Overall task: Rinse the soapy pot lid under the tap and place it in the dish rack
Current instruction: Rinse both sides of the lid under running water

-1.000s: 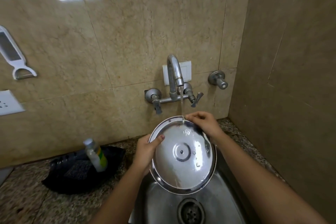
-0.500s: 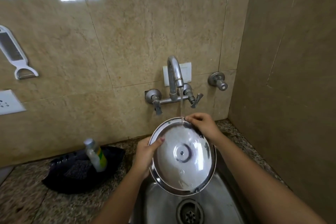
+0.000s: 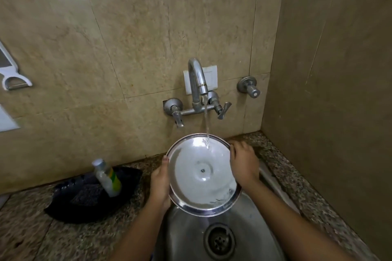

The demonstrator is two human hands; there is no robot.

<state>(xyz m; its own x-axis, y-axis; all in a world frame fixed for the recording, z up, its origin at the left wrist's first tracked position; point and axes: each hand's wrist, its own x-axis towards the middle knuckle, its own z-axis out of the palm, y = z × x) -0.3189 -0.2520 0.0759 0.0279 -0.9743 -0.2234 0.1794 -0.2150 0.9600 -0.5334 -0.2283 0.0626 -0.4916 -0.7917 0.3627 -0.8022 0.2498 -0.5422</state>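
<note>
Nearest you, the steel sink (image 3: 184, 237) shows its round drain (image 3: 219, 241) low in the basin. Above it you hold the pot lid (image 3: 202, 174) tilted, its hollow underside facing you, a small rivet at the middle. Your left hand (image 3: 160, 184) grips the lid's left rim, thumb lying along the edge, fingers hidden behind the metal. Your right hand (image 3: 244, 162) closes over the right rim, fingers curled around it. A thin stream of water (image 3: 206, 123) falls from the tap (image 3: 197, 82) and strikes the lid near its upper edge, spreading over the inner face.

To the left, on the speckled stone surface (image 3: 31, 229), a black tray (image 3: 84, 195) carries a clear bottle (image 3: 107, 178) that leans to the left; its green and yellow label is too blurred to read. Behind the tap, a white switch plate (image 3: 211, 77) sits on the tan wall tiles, with a separate valve knob (image 3: 249, 87) to its right. At the far left edge a white peeler (image 3: 12, 78) hangs on the wall.
</note>
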